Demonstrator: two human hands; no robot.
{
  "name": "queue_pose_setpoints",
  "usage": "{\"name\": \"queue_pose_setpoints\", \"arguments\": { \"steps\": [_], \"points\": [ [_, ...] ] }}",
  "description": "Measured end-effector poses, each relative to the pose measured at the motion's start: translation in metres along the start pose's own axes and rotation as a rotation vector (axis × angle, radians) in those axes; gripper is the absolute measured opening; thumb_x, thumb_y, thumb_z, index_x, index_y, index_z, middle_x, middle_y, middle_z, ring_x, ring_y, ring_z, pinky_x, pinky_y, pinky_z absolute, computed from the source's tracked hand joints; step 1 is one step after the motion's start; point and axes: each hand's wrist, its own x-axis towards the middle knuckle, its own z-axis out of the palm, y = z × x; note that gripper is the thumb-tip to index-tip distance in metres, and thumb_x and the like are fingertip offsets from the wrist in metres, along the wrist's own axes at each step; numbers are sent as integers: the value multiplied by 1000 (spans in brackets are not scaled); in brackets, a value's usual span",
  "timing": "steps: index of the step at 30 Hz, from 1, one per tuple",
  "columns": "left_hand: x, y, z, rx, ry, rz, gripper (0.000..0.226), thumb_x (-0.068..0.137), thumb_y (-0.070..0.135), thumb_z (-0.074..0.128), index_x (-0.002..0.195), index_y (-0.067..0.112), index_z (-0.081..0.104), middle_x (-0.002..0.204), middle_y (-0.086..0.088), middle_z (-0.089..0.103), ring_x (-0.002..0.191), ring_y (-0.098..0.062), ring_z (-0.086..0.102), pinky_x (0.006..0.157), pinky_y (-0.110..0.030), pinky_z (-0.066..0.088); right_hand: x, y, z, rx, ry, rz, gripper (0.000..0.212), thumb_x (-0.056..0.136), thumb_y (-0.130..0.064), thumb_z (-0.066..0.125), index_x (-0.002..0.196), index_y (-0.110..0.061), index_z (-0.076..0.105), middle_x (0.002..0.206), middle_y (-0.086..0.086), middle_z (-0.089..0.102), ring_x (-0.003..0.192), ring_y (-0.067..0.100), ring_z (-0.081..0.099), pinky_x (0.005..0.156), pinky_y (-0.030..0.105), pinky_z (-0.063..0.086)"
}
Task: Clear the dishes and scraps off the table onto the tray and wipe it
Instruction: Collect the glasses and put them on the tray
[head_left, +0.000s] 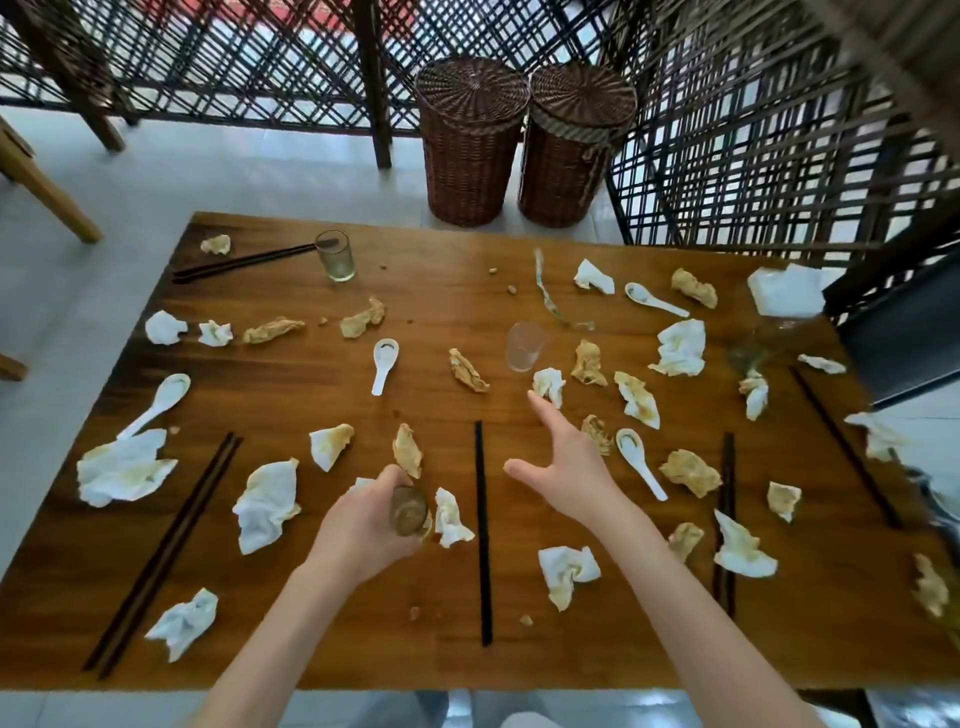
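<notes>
crumpled napkins (266, 505), spoons (385, 364) and chopsticks (482, 530) litter the surface (441, 306); left hand (363, 525) grips a small glass (409, 511), right hand (566, 457) spread, fingers released, near a clear glass (525, 345).

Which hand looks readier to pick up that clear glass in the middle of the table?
The right hand. It is open, empty and stretched toward the clear glass. The left hand already grips a small glass nearer the table's front edge.
</notes>
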Motion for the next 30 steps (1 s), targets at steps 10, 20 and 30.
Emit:
{"name": "queue_pose_setpoints", "arguments": {
  "steps": [10,20,30],
  "points": [
    [83,48,-44,-168,184,75,63,60,33,87,111,29,49,97,7,62,88,-12,58,69,-22,53,70,23,-22,-86,78,39,88,75,-34,75,146,-29,23,153,0,25,139,21,27,107,35,30],
    [154,70,-40,-217,252,67,57,62,35,84,109,28,53,92,7,61,85,-10,58,68,-20,49,181,41,-15,-131,46,63,97,72,-32,78,147,-27,18,155,2,20,138,21,27,103,36,36],
    [177,63,-39,-205,218,48,57,60,36,84,106,32,51,87,14,58,81,-5,55,62,-13,44,204,45,-4,-109,44,47,73,70,-21,78,134,-20,45,131,3,53,117,22,51,92,31,45]
  ]
}}
